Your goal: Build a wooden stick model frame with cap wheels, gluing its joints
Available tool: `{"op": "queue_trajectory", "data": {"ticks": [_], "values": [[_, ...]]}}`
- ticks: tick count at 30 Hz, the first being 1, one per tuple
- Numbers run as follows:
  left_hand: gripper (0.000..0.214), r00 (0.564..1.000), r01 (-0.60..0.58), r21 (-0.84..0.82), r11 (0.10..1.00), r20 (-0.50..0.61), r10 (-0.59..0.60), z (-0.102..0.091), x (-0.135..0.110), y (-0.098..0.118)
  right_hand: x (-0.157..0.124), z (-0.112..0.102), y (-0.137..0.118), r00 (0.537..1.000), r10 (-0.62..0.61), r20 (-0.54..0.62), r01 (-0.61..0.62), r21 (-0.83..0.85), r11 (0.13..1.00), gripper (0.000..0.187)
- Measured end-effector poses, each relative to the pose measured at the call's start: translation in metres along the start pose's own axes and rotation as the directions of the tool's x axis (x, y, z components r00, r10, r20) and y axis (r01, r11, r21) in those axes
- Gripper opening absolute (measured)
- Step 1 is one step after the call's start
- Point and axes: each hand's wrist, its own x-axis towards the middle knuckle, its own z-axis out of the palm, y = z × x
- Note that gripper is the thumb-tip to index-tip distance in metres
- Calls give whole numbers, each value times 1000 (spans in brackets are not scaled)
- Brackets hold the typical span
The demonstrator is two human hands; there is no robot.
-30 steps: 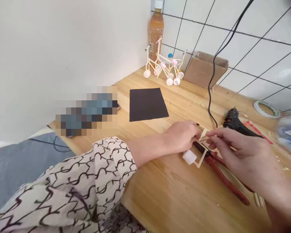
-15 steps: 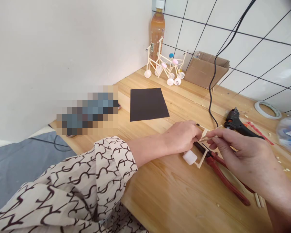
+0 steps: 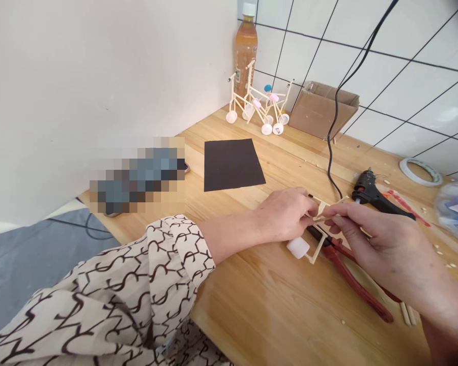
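My left hand [image 3: 286, 213] and my right hand [image 3: 370, 236] meet over the wooden table [image 3: 275, 300]. Both pinch a small frame of thin wooden sticks [image 3: 320, 223] with a white wheel-like cap [image 3: 298, 247] at its lower end. The left fingers grip the frame from the left, the right fingers pinch a stick at its top. Red-handled pliers [image 3: 356, 277] lie on the table directly under the frame and my right hand.
A black glue gun [image 3: 377, 195] with its cable lies behind my right hand. A black sheet [image 3: 232, 163] lies farther back. Several stick bicycle models [image 3: 257, 104], a tea bottle [image 3: 245, 48], a cardboard box [image 3: 322, 109] and a tape roll [image 3: 420, 171] stand by the tiled wall.
Both hands keep holding the stick frame in nearly the same place; only the view shifts slightly.
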Motion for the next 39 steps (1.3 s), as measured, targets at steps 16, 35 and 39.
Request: {"op": "queue_trajectory", "data": {"ticks": [16, 35, 39], "values": [[9, 994, -104, -209, 972, -56, 94, 9, 2, -3, 2, 1, 1, 999, -37, 12, 37, 28, 999, 20], [12, 989, -138, -247, 959, -92, 119, 10, 0, -5, -5, -30, 15, 962, 197, -191, -182, 95, 979, 19], [10, 989, -135, -269, 954, -101, 111, 12, 0, -6, -4, -28, 14, 958, 216, -191, -198, 105, 974, 19]]}}
